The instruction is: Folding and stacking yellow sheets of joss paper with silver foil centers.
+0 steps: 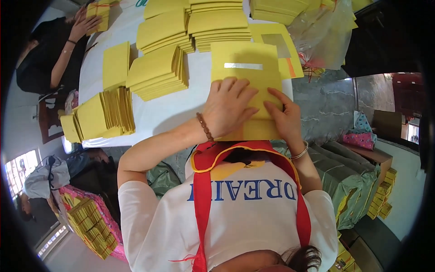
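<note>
In front of me at the table's near edge lies a flat yellow paper piece (244,55), envelope-like, with a pale strip across its upper part. My left hand (231,106) rests flat on it, fingers spread, a beaded bracelet at the wrist. At its right edge is my right hand (285,115), its thumb and forefinger apart on the paper; the other fingers are partly hidden. Beneath the far right corner, another yellow piece (293,54) with a grey patch and an orange mark sticks out.
Stacks of yellow paper (156,72) cover the white table (158,111) to the left and far side. A clear plastic bag (324,34) sits at far right. Across the left corner, another person's hand (86,22) holds a yellow bundle. Grey-green wrapped bales (346,181) stand right.
</note>
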`<state>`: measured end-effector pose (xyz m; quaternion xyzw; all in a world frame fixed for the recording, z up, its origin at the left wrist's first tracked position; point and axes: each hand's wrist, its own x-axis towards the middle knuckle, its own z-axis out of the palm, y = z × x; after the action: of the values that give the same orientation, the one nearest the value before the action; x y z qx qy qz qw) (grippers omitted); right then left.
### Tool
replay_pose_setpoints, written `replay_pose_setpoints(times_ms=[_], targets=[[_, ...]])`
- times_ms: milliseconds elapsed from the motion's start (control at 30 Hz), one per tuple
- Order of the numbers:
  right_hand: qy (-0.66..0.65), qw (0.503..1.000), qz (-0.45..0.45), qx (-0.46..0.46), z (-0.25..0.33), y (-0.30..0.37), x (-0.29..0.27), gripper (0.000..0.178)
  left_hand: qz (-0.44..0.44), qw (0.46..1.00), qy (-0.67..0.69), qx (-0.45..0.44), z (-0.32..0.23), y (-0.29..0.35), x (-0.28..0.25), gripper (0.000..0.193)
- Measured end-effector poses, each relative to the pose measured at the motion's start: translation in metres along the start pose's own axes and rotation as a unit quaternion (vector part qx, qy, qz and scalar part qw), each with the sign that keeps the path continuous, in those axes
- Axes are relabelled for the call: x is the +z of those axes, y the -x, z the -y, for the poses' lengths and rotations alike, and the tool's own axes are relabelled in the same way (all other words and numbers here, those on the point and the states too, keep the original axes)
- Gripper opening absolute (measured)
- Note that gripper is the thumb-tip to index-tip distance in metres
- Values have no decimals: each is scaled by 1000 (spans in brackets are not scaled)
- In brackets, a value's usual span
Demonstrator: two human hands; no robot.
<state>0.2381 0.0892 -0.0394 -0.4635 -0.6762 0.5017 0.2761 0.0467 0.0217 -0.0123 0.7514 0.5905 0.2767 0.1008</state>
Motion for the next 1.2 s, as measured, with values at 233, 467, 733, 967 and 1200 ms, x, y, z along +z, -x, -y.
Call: replay_pose_setpoints(times_ms=[233,467,733,967,1200], targets=[[44,998,-19,-43,-3,3,2,36,23,998,-48,39,1,-1,15,43],[228,963,-67,-125,19,16,-3,38,23,996,-87,27,3,9,25,48],[330,877,28,-348,0,35,5,50,48,995,-88,14,5,6,27,50],[370,863,69,-336,-8,39,10,60,38,999,-22,-7,9,12,20,49],[392,849,115,-335,-7,40,8,61,40,999,24,-3,10,15,1,52]])
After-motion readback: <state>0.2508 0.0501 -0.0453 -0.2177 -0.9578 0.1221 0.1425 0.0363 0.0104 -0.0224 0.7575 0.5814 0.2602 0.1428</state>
